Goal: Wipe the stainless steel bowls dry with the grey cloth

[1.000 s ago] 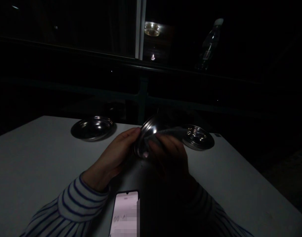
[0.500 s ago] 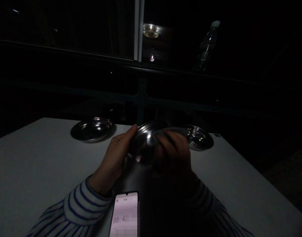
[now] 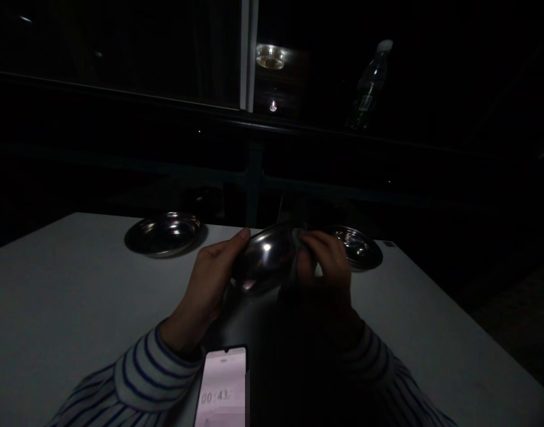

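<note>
A shiny steel dish (image 3: 265, 258) is held tilted above the table, between my two hands. My left hand (image 3: 209, 276) grips its left rim, thumb on top and the other fingers hidden behind. At the right rim, my right hand (image 3: 327, 261) pinches what looks like a thin grey cloth (image 3: 297, 252) against the metal; deep shadow hides part of that hand. Another steel dish (image 3: 165, 234) rests on the table to the left. Behind my right hand sits a steel dish (image 3: 360, 246), possibly a stack of them.
A phone (image 3: 222, 385) showing a running timer lies on the white table (image 3: 98, 308) between my forearms. Beyond the far table edge are a dark window frame (image 3: 248, 59) and a clear bottle (image 3: 372, 86). The surroundings are very dark.
My right hand has shifted a little to the right, from over the dish's face to its right rim, with the cloth. The left hand keeps its hold, and the dish tilts slightly differently.
</note>
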A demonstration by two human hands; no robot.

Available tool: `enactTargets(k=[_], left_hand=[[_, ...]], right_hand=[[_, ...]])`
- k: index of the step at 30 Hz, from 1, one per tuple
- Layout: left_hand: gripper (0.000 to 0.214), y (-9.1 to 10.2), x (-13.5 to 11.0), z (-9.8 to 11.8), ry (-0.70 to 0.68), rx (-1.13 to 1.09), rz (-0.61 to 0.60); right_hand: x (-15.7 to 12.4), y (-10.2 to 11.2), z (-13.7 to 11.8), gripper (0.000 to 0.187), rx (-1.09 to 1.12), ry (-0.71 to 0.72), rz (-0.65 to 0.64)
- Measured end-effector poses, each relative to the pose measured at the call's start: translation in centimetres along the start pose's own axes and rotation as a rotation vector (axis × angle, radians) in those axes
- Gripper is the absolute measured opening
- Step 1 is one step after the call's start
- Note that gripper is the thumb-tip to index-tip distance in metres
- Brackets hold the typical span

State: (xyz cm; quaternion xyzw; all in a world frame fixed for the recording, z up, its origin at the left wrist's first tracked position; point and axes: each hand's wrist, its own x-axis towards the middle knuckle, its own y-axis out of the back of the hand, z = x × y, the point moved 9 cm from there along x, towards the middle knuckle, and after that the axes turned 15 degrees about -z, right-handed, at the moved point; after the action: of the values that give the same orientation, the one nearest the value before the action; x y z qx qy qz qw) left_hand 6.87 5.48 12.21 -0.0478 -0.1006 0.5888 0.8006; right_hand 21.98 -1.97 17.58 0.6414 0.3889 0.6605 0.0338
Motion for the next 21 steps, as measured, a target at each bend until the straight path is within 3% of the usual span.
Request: enactTargets(k=[2,6,8,12,14,19,21], left_hand=[[0.031,-0.1,-0.1,0.2,-0.004,0.037,0.0],[0.037,-0.3,-0.2,0.4,-0.002,0.11,-0.009],[0.037,-0.3,-0.2,0.3,0.008,0.11,-0.021],[0.034,-0.3,-0.1,0.0,0.029,0.07,-0.022],[0.034,-0.4,-0.1,-0.1,0.035,0.062,-0.031],[0.037,-1.0,-0.1,-0.5,0.049,0.071,-0.078],[0.038,-1.0,0.0,-0.6,0.052,0.069,-0.089]], right_hand=[[0.2,0.0,0.0,0.022,-0.001,-0.026,-0.019],[-0.1,-1.2,-3.4,0.026,-0.073,0.176,-0.164],[-0.3,-1.2,-3.6,0.026,-0.079,0.216,-0.159],[0.3,0.0,-0.1,0.02,-0.02,0.021,-0.04],[0.3,0.2,0.4,0.021,-0.001,-0.034,-0.019],[-0.6,-1.2,-4.6,0.025,-0.09,0.236,-0.149],[-0.8,-1.4,-4.8,0.026,-0.105,0.271,-0.164]])
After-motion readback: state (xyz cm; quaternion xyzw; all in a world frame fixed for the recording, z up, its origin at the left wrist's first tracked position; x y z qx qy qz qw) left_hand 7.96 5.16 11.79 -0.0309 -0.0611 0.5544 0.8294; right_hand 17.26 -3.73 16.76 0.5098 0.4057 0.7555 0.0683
